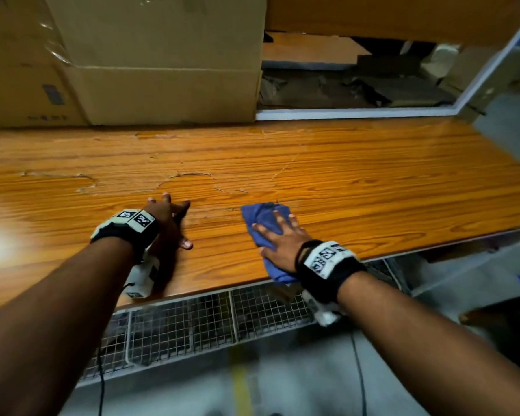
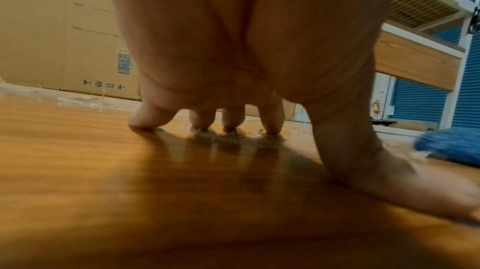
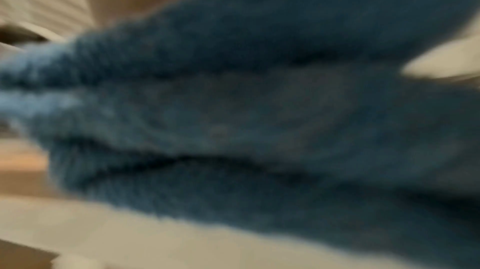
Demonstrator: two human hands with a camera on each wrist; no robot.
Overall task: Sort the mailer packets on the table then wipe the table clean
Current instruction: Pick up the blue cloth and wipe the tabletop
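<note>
Head view, biggest stuff first: the long wood-grain laminate worktop (image 1: 342, 163), orange-brown with scuffed, peeling patches mid-surface. Big brown cardboard boxes (image 1: 162, 70) sit along its far edge toward the left corner. No mailer packets showing on it anywhere. Near the front edge, right of centre, there's a crumpled blue terry cloth (image 1: 266, 223), one end hanging just over the edge. The right hand (image 1: 279, 244) lies flat on it, fingers spread straight, pressing it down. The left hand (image 1: 170, 220) is beside it, also near the front edge, propped on its spread fingertips (image 2: 230, 121) and thumb, palm arched up, holding nothing. Right wrist view is just blurry blue cloth.
</note>
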